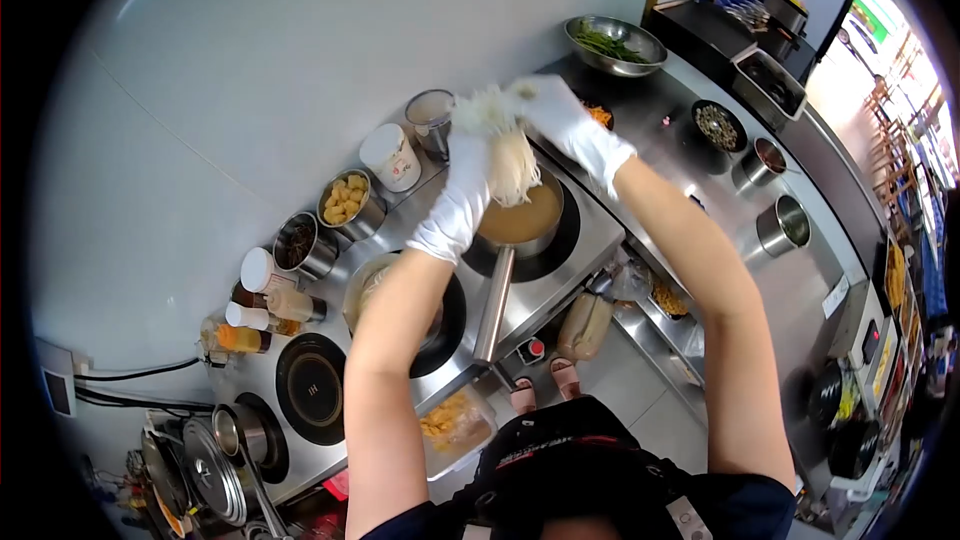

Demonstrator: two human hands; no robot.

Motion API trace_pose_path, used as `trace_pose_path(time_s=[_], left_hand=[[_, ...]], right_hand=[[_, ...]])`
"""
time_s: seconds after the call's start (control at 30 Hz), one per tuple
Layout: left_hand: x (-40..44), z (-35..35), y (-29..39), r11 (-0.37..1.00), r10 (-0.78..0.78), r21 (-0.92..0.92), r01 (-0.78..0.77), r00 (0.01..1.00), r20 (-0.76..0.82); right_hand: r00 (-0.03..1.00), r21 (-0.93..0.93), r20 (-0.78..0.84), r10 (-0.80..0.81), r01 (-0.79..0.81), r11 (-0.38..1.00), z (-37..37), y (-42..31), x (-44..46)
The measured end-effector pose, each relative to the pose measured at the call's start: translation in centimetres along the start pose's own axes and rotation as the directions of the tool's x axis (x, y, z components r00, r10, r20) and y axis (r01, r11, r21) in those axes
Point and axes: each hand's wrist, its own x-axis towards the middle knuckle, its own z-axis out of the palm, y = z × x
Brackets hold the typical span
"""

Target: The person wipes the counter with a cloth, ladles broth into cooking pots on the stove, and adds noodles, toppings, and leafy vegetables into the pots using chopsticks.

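Both my hands wear white gloves and are raised over a saucepan [520, 218] of light brown liquid on the cooktop. My left hand [472, 175] is wrapped round a bundle of pale noodles [512, 165], whose strands hang down above the pan. My right hand [560, 112] is beside the top of the bundle, its fingers closed near the upper strands; blur hides whether it grips them. The pan's long handle [495, 305] points toward me. A second pan [362, 292] with pale contents is partly hidden behind my left forearm.
Along the wall stand a tub [390, 157], a metal cup [431, 120], a pot of yellow chunks [346, 200] and seasoning jars [262, 270]. A bowl of greens [615, 45] is at the back. Small containers [719, 127] sit on the right counter.
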Motion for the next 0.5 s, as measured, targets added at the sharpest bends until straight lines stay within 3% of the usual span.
trace_pose_path(time_s=[0.03, 0.1, 0.13, 0.17, 0.23, 0.27, 0.3, 0.37, 0.43, 0.5], left_hand=[[-0.4, -1.7, -1.6, 0.857, 0.124, 0.499, -0.128, 0.991, 0.04], [0.4, -5.5, -5.4, 0.883, 0.033, 0.466, 0.059, 0.982, -0.187], [0.2, -7.0, -6.9, 0.805, 0.096, 0.593, 0.034, 0.978, -0.187], [0.3, -9.2, -8.8, 0.82, 0.065, 0.566, 0.089, 0.967, -0.247], [-0.8, -9.5, -9.4, 0.506, -0.01, 0.826, 0.248, 0.959, -0.282], [-0.6, -12.6, -10.7, 0.215, -0.075, 0.953, 0.214, 0.977, -0.202], [-0.5, -15.7, -11.9, -0.084, -0.138, 0.99, 0.109, 0.983, -0.12], [-0.4, -16.7, -11.7, -0.231, -0.281, 0.97, 0.077, 0.949, -0.142], [-1.6, -12.9, -9.2, -0.409, -0.329, 0.911, -0.05, 0.939, -0.096], [-1.3, -12.0, -7.8, -0.578, -0.333, 0.815, 0.019, 0.907, -0.257]], right_hand=[[0.999, 0.025, 0.005, 0.034, -0.034, 0.999, 0.3, 3.4, 0.3], [0.995, 0.011, -0.006, 0.098, -0.098, 0.995, 1.0, 8.9, 0.1], [0.992, -0.028, -0.022, 0.127, -0.128, 0.991, 1.3, 10.8, -0.3], [0.986, -0.085, -0.005, 0.166, -0.166, 0.982, 1.4, 12.2, -0.7], [0.96, -0.114, 0.035, 0.279, -0.273, 0.955, 1.9, 14.8, -1.4], [0.953, -0.086, 0.1, 0.286, -0.278, 0.957, 2.0, 17.4, -1.4], [0.952, -0.127, 0.09, 0.292, -0.28, 0.952, 2.7, 20.1, -1.3], [0.967, -0.252, 0.037, 0.25, -0.233, 0.939, 3.2, 21.9, -1.9], [0.986, -0.42, -0.005, 0.168, -0.154, 0.894, 2.7, 21.8, -1.8], [0.99, -0.538, 0.004, 0.141, -0.117, 0.834, 1.8, 19.2, -1.6]])
